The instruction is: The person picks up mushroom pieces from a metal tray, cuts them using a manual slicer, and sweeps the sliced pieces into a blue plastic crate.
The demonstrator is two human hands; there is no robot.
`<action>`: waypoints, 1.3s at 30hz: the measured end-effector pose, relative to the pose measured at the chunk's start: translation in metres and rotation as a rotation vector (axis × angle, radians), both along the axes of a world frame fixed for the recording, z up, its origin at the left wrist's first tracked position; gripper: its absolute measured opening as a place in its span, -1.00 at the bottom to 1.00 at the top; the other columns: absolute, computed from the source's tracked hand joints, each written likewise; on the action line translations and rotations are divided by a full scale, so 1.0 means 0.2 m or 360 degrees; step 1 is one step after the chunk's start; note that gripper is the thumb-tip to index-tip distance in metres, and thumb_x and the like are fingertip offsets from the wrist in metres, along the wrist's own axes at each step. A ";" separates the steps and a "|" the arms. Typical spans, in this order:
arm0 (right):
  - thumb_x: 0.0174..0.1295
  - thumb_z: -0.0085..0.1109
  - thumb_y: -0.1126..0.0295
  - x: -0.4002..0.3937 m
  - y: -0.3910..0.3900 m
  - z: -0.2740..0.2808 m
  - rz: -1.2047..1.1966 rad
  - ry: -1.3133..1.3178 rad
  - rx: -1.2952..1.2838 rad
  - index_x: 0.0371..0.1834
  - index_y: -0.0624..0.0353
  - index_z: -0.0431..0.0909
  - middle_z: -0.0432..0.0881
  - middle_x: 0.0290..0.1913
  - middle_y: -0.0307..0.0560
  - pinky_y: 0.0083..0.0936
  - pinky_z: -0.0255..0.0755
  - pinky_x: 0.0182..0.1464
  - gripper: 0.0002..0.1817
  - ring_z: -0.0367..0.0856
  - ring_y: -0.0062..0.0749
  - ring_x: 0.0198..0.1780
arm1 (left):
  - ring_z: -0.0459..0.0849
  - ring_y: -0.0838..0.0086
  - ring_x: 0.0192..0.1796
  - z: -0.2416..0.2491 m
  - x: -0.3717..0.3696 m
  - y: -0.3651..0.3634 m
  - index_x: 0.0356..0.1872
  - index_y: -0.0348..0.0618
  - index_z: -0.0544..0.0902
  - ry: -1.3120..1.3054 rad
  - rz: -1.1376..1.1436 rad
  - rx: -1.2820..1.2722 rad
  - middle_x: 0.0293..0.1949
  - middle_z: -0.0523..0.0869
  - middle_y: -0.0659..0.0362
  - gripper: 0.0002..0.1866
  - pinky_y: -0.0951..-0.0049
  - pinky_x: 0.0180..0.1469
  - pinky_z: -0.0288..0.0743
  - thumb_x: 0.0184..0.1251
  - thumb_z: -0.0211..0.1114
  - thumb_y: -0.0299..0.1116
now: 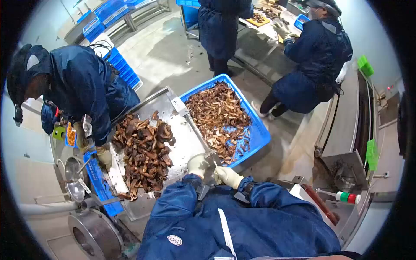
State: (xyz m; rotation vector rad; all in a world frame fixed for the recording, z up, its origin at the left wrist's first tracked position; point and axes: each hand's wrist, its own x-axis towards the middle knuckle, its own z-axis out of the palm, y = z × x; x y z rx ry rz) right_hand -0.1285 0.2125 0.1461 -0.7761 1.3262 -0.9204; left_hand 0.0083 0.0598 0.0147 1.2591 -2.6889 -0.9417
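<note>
My left hand [198, 165], in a cream glove, is at the near edge of the metal sorting table [184, 134]; its fingers do not show clearly. Just right of it, by the table's corner, my right hand [228, 177], also gloved, is closed. A thin pale sliver shows at its fingertips, too small to name. Left of my hands, a heap of dark brown pieces [145, 151] that look like mushrooms lies on the table. Beyond the table's right rim, a blue crate [260, 130] holds lighter brown sliced pieces [219, 117].
A co-worker [86, 82] leans over the table's left end, a gloved hand by a blue basket [102, 186]. Two other people [219, 30] [312, 60] stand at a far table [264, 30]. A steel drum [95, 234] is at lower left, and stacked blue crates [110, 11] are behind.
</note>
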 end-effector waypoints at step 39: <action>0.51 -0.15 0.04 -0.01 -0.02 -0.10 0.0012 -0.0109 -0.0153 -0.37 0.21 0.54 0.59 -0.51 -0.13 -0.52 0.43 -0.33 -0.52 0.53 -0.47 -0.48 | 0.73 0.46 -0.15 0.32 1.71 0.44 0.10 -0.27 0.66 0.0632 0.1829 -0.0132 -0.10 0.79 0.09 -0.66 0.47 -0.05 0.59 0.33 0.38 -0.41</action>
